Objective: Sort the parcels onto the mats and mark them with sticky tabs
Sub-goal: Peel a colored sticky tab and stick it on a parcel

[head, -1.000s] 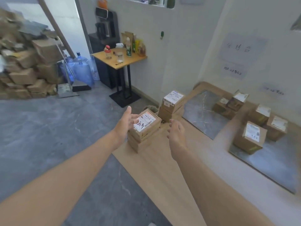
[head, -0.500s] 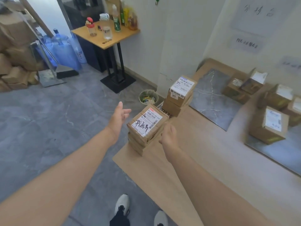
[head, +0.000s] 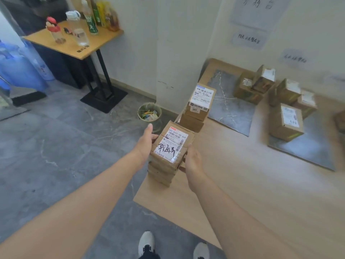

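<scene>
We have the top parcel (head: 172,144) held between both hands: our left hand (head: 147,142) curls its fingers (head: 154,137) onto one side wall, thumb raised, and our right hand (head: 193,161) pinches the opposite edge, fingers mostly hidden. It sits on the stack (head: 162,172) just beneath our fingertips. We judge it light, stiff cardboard (the taped label (head: 177,139) looks slick), so we'd grip the bare side walls

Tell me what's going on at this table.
A person grips the top parcel of the near stack at the table corner, left hand on one side, right hand on the other. It sits on the stack, not lifted yet. Other parcels already lie on the left mat and the right mat.
</scene>
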`<state>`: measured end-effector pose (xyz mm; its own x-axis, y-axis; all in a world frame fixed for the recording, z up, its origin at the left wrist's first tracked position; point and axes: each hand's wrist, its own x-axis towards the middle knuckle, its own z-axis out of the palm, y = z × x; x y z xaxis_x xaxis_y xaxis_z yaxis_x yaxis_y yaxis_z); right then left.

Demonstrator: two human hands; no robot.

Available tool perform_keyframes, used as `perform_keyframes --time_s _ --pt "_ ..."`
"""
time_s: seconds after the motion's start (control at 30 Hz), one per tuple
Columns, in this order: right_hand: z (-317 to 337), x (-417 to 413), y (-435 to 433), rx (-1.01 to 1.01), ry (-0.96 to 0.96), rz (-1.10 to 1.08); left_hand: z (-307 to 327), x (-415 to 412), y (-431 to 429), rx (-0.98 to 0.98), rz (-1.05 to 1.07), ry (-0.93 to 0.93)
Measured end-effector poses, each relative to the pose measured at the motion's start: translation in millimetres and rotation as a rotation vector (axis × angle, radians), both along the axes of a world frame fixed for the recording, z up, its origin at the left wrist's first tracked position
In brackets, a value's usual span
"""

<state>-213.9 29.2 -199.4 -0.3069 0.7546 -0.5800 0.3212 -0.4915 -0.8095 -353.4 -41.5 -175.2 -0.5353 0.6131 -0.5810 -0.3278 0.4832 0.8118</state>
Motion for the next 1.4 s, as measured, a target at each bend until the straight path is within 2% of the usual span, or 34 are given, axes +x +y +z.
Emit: perform_keyframes --time_s 0.33,0.57,0.9,1.07,1.4 --pt "77 48 1 0.19 0.084 -0.142 75 31 19 0.137 -0.034 0.074" --pt "151 121 22 0.343 0.193 -0.273 132 95 46 0.303 -0.093 0.087" --pt "251 222 46 0.504 0.178 -0.351 234 192 87 0.398 -0.229 0.155" --pt "270 257 58 0.55 0.224 -0.373 266 229 96 0.395 -0.301 0.227" --pt "281 313 64 0.581 0.221 -0.422 278 286 105 0.427 -0.375 0.218"
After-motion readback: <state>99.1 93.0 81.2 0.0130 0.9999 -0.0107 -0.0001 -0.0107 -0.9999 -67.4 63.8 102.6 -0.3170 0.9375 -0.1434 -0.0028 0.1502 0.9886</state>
